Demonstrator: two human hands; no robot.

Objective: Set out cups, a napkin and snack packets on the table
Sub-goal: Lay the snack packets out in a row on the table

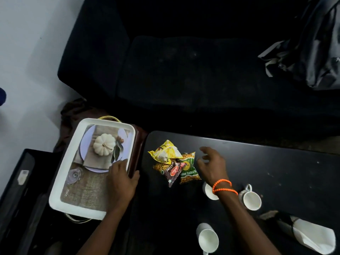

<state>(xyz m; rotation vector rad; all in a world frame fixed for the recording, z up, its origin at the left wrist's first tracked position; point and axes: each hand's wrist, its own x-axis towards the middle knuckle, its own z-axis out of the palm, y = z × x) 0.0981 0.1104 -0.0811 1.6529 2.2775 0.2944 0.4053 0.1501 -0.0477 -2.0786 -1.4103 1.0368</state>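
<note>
Packets (174,162) heaped on table (257,162) for easy reach; right hand (213,165) spread empty above, left hand (122,178) clamped on tray (73,153), steadying.

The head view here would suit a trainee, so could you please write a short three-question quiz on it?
1. True or false: the left hand rests on the white tray.
2. How many white cups are on the black table?
3. The snack packets lie: A) on the tray, B) on the table, C) in a cup.

Key: 1 true; 2 three; 3 B.
</note>
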